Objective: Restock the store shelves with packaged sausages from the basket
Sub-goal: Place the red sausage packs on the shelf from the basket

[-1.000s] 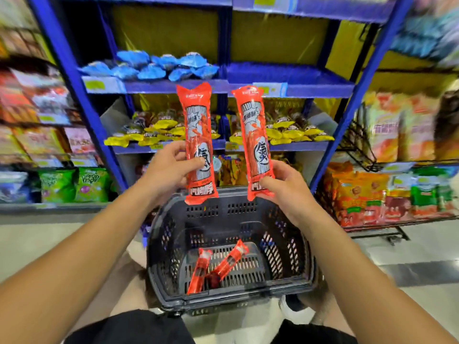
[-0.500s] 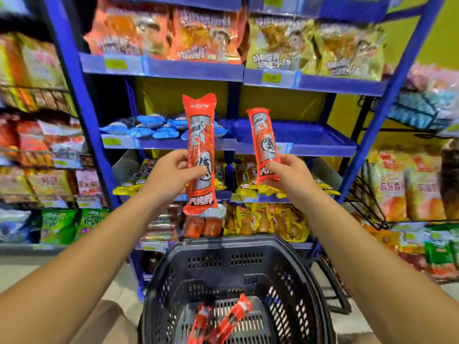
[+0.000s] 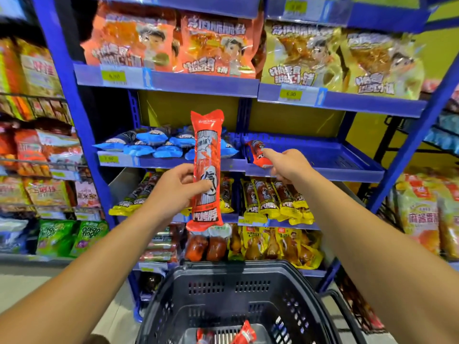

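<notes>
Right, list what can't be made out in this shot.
- Basket: head view, its lower part is cut off by the bottom edge, so the count of red packs inside is unknown.
- Right hand: seen from behind; whether it grips the sausage on the tray is hidden.
- Price tags: too blurred to read.

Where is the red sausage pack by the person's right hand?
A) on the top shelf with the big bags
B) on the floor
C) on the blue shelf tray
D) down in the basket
C: the red sausage pack lies on the blue shelf tray, with the right hand at its near end.
</notes>
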Demonstrator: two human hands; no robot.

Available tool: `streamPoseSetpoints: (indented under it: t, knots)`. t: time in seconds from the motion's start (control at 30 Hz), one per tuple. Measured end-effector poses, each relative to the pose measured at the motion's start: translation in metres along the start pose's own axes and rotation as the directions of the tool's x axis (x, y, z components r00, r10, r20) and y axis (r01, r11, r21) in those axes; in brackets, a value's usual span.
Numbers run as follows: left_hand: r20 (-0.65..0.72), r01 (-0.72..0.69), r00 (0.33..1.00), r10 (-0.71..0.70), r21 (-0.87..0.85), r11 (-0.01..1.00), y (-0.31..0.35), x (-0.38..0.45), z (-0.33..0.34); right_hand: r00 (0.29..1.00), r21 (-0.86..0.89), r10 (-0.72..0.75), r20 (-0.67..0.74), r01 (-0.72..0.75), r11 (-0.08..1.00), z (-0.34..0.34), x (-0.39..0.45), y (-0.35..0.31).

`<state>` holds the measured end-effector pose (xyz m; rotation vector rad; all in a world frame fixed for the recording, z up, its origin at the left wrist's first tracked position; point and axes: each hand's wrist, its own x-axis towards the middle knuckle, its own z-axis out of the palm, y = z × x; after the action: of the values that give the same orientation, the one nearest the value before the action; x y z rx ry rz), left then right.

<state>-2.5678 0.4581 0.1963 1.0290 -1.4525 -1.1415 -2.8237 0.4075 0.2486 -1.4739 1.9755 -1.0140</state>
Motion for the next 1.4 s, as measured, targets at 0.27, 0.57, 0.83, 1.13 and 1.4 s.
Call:
streamPoseSetpoints:
  t: [0.27,0.57,0.83,1.13,1.4]
  knots:
    - [0.030,0.006,1.000,-0.006,0.007,1.000,0.000,0.008,0.001,0.950,-0.169,-0.274,0.150,0.298,0.939,-0.010,0.007,0.010]
    - [0.033,0.002,0.999,-0.003,0.027,1.000,0.003,0.012,-0.004,0.930,-0.233,-0.333,0.157,0.362,0.903,-0.003,0.027,0.008]
    - [0.004,0.033,0.999,-0.033,0.062,0.998,0.015,0.012,-0.002,0.936,-0.221,-0.297,0.187,0.335,0.916,-0.011,0.018,0.003]
    - [0.020,0.049,0.999,-0.050,0.068,0.996,0.029,0.005,0.048,0.893,0.164,-0.443,0.075,0.427,0.889,-0.009,-0.085,0.045]
    - [0.040,-0.035,0.999,0.031,0.111,0.993,0.047,0.005,0.118,0.899,0.416,-0.434,0.060,0.373,0.830,-0.006,-0.110,0.073]
